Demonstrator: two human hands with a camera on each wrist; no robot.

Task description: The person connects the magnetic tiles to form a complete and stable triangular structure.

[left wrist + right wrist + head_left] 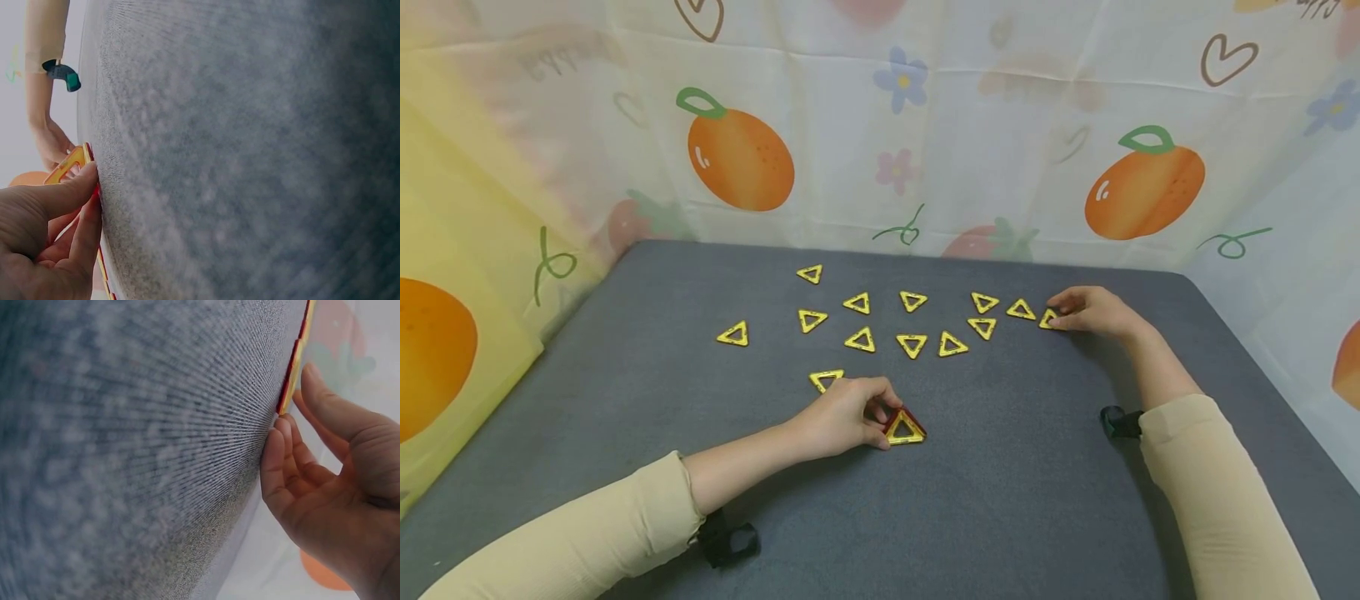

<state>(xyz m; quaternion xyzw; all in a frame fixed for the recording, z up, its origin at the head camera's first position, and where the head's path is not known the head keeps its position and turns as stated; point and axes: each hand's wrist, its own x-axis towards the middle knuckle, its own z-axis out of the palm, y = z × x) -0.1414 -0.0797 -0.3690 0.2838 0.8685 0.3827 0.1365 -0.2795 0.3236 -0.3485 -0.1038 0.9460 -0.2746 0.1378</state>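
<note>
My left hand (844,417) pinches a yellow triangular frame tile with red sides (904,427), close over the grey table. In the left wrist view, thumb and fingers grip this tile (67,164), which is tilted. Just behind the left hand lies another yellow triangular tile (826,379), partly covered by it. Far to the right, my right hand (1093,310) has its thumb and fingers around a yellow triangular tile (1048,320) at the end of a row. The right wrist view shows that tile (289,378) edge-on, yellow over red, with fingertips at its end.
Several more yellow triangular tiles lie flat and scattered across the back half of the table (1000,500), among them one at the left (733,333) and one near the right hand (1021,309). A printed curtain (850,125) hangs along the table's back edge.
</note>
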